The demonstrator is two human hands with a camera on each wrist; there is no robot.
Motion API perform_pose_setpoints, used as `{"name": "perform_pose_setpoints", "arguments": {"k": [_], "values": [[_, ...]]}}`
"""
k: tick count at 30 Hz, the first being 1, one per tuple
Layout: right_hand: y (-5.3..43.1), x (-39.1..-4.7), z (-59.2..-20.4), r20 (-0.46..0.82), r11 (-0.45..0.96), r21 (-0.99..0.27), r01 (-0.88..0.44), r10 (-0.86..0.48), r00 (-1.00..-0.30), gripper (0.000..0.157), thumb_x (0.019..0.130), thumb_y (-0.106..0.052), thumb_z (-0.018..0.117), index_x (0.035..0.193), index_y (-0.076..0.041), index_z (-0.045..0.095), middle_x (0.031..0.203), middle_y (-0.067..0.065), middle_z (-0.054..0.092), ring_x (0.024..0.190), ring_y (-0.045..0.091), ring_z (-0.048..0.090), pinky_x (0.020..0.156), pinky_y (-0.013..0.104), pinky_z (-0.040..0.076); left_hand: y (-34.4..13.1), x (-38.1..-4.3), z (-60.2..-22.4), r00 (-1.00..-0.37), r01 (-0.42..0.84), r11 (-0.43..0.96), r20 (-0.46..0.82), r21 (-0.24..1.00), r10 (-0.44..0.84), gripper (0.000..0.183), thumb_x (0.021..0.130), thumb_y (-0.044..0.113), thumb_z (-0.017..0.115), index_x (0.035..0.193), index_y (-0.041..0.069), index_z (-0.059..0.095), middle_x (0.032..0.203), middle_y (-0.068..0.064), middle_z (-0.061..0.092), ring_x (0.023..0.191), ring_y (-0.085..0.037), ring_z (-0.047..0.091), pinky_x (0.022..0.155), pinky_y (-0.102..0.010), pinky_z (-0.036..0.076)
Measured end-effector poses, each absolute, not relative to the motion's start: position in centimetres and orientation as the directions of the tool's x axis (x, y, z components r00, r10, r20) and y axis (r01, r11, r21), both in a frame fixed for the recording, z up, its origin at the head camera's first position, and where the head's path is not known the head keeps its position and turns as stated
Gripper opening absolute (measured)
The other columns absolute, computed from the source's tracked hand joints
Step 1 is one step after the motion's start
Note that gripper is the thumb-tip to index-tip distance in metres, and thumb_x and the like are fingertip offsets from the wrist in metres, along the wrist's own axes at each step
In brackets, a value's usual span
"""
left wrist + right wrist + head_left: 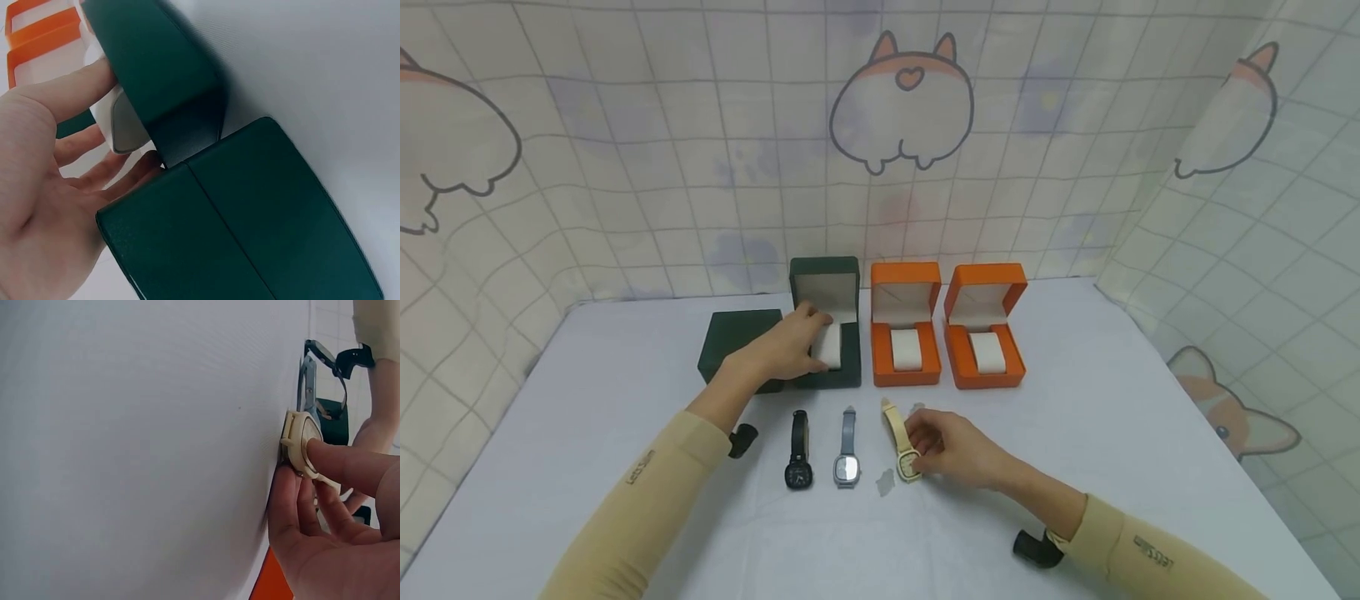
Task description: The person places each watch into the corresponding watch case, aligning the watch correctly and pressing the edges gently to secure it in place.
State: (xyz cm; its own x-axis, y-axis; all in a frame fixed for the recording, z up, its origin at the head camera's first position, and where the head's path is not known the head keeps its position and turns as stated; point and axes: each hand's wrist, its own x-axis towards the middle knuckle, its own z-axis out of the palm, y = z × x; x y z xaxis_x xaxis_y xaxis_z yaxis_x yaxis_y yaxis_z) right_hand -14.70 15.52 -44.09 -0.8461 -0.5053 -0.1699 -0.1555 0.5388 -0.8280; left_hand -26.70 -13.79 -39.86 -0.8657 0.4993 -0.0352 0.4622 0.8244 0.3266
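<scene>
At the open green watch box (850, 377), my left hand (786, 343) grips the white watch cushion (831, 346) inside. In the left wrist view its thumb and fingers reach around the cushion (127, 127), partly hidden by the green box walls. My right hand (958, 448) pinches a cream-yellow watch (898, 429) by its case, thumb on the dial and fingers beneath. In the right wrist view the watch case (303, 444) is near the white tabletop. A black watch (798, 450) and a blue-grey watch (847, 450) lie to its left.
A closed green box (737, 333) stands left of the open one. Two open orange boxes, one in the middle (883, 379) and one at the right (1017, 367), each hold a white cushion. Small grey patches (886, 482) mark the white tablecloth (850, 550). A patterned curtain (775, 125) hangs behind.
</scene>
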Motion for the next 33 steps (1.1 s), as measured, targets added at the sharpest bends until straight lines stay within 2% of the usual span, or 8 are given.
{"name": "perform_pose_setpoints", "arguments": {"k": [11,21,28,33], "values": [[15.8,-15.2,-43.5,-0.163,0.506,-0.848,-0.155,-0.528,-0.834,0.039,0.09,0.0,0.077,0.126,-0.005,0.063,0.104,0.001,0.063,0.099,0.021,0.059,0.089,0.032,0.055,-13.9,-26.3,-39.7,-0.874,0.437,0.816,-0.035,0.38,0.484,0.076,0.091,0.025,0.082,0.15,0.002,0.041,0.146,-0.024,0.045,0.118,-0.035,0.054,0.099,-0.05,0.051],[16.7,-15.5,-42.7,-0.107,0.456,-0.876,-0.16,-0.506,-0.856,0.039,0.092,-0.004,0.076,0.129,-0.005,0.062,0.11,0.004,0.063,0.103,0.024,0.059,0.09,0.031,0.054,-14.6,-26.3,-39.8,-0.888,0.41,0.771,0.02,0.487,0.459,0.078,0.084,0.023,0.089,0.148,0.005,0.047,0.146,-0.019,0.044,0.121,-0.032,0.051,0.102,-0.049,0.05],[16.9,-15.9,-42.5,-0.094,0.443,-0.886,-0.139,-0.464,-0.881,0.045,0.092,-0.006,0.077,0.134,-0.003,0.06,0.11,0.006,0.063,0.104,0.024,0.059,0.092,0.033,0.053,-14.9,-26.2,-39.7,-0.897,0.391,0.716,0.065,0.578,0.438,0.078,0.08,0.02,0.091,0.146,0.009,0.05,0.146,-0.021,0.042,0.118,-0.036,0.052,0.099,-0.054,0.051],[16.9,-16.2,-42.2,-0.088,0.41,-0.905,-0.11,-0.436,-0.896,0.049,0.092,-0.005,0.076,0.137,-0.004,0.057,0.109,0.008,0.063,0.105,0.025,0.06,0.093,0.037,0.053,-14.9,-26.0,-39.5,-0.904,0.376,0.673,0.092,0.637,0.418,0.081,0.079,0.015,0.092,0.148,0.008,0.048,0.144,-0.019,0.047,0.121,-0.036,0.053,0.096,-0.051,0.054]]}}
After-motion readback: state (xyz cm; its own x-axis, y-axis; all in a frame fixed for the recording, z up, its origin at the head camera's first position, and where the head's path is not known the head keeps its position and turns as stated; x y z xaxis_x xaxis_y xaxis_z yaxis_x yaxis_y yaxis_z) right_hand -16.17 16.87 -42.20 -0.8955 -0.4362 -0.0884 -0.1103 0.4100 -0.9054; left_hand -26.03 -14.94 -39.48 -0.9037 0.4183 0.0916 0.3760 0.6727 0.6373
